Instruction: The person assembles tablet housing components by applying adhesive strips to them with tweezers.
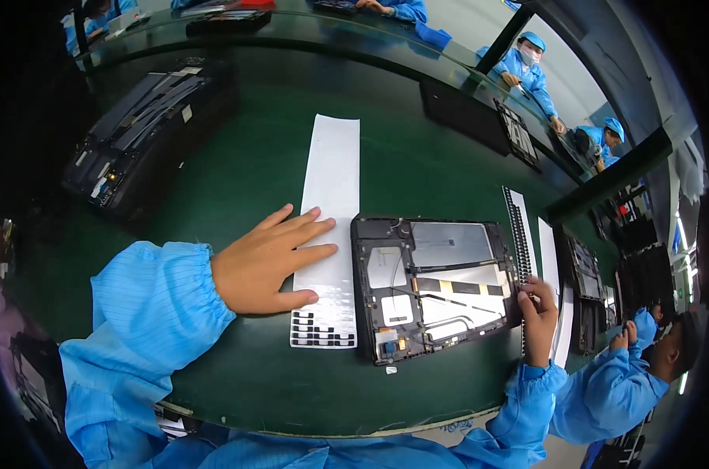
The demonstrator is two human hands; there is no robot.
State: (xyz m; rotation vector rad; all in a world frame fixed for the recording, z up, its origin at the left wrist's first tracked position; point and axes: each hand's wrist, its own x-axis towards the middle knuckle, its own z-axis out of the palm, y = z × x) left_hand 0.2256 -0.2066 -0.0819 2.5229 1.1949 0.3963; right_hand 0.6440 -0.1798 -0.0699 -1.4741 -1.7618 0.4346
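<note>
My left hand lies flat with its fingers spread, pressing on a long white backing sheet. Small black stickers remain in rows at the sheet's near end. Right beside it, an opened tablet-like device shows its silver battery, cables and black frame. My right hand is at the device's right edge, thumb and forefinger pinched together. Whether something small is between those fingertips is hidden. Just behind it runs another white strip with a row of black pieces.
Stacked open devices stand at the far left. Another white strip and more device housings lie to the right. A black shelf post crosses the right side. Co-workers in blue sit across the table, and one person is close on my right.
</note>
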